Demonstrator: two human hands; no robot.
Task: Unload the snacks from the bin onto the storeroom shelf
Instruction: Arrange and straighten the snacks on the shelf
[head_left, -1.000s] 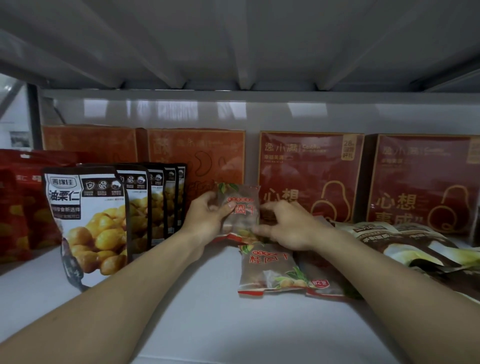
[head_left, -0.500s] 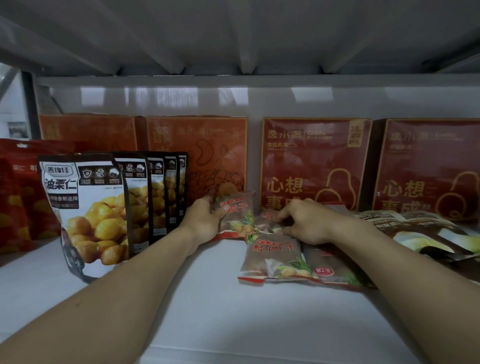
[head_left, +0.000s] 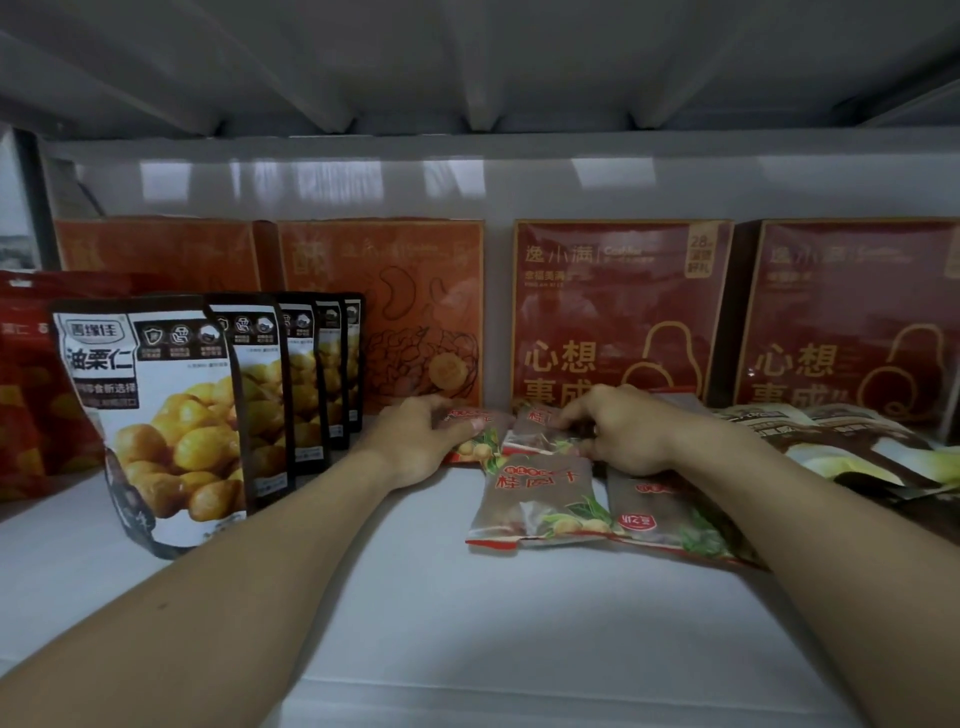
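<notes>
While lying flat at far middle of shelf (head_left: 467, 623), snack packet (head_left: 475, 434) pinched at left edge by left hand (head_left: 415, 441). Right hand (head_left: 623, 431), fingers curled, pinches neighbouring packet (head_left: 537, 439). Judged light, soft, slippery film; take by sealed edge.

pouches (head_left: 171, 415) left, boxes (head_left: 618, 312) behind packets (head_left: 535, 499)

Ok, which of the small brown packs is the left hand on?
The back-left pack, farthest left of the four: the left hand pinches it. The right hand holds the neighbouring pack.
</notes>
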